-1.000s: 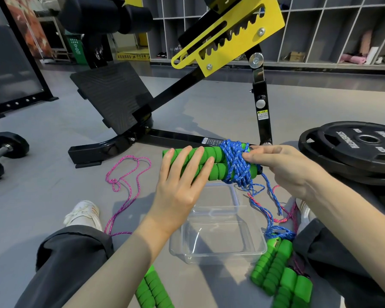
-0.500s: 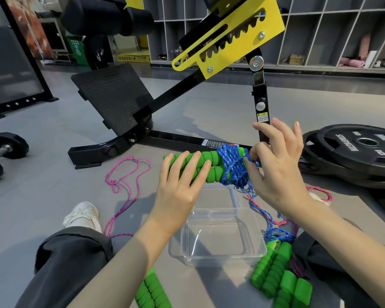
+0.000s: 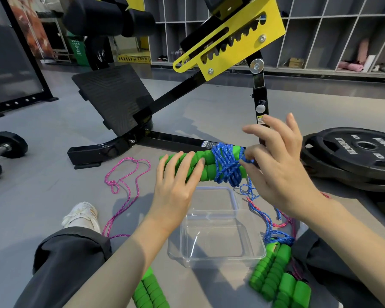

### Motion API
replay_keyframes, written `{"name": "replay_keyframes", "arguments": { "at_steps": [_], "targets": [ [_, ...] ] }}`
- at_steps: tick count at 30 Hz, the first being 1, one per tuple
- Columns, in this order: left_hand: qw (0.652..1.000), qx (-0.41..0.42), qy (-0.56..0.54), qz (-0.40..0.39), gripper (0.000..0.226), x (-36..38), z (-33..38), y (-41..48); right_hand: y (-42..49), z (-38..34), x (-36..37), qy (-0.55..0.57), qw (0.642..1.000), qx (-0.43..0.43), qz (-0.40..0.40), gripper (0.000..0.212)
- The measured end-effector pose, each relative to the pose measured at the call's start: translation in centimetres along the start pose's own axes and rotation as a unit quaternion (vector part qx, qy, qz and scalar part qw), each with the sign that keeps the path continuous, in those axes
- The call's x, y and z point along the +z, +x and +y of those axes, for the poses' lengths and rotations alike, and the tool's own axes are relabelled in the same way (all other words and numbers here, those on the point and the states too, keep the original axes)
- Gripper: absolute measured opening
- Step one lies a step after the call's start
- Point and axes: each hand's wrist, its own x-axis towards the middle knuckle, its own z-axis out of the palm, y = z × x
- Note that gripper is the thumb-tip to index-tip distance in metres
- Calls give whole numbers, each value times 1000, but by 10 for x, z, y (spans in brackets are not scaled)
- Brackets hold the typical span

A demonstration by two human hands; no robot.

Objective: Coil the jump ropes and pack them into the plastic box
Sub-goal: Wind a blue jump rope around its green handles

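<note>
While the handles [image 3: 200,163], with blue rope [image 3: 226,166] wound round them, hover just above the clear box [image 3: 216,241] on the floor, the left hand [image 3: 176,185] wraps its fingers [image 3: 180,165] over them. The right hand [image 3: 278,172] pinches the loose rope end, other fingers spread. Spare handles [image 3: 276,276] lie beside the box, pink rope [image 3: 125,181] off left.

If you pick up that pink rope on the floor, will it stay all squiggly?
Probably not. The pink rope lies in loose curls, so it would likely flop and dangle. It looks thin, so it is probably light too.
</note>
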Motion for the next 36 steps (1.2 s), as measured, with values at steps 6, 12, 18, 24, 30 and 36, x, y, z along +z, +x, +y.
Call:
{"name": "replay_keyframes", "arguments": {
  "at_steps": [6,12,18,24,30,36],
  "targets": [
    [1000,24,1,-15,49,3,5,-11,-20,1,25,-51,999,8,-3,16],
    [999,14,5,-28,53,5,12,-10,-33,0,42,36,994,104,11,16],
    [999,30,12,-21,48,11,8,-16,-46,7,35,49,995,25,-80,40],
    [994,79,6,-68,44,48,23,-43,-105,24,56,27,987,-3,-156,48],
    [986,79,-24,-146,43,89,47,-91,-157,32,88,17,965,2,-261,52],
    [950,75,-47,-298,70,109,57,-129,-193,28,121,30,944,10,-329,51]
  ]
}}
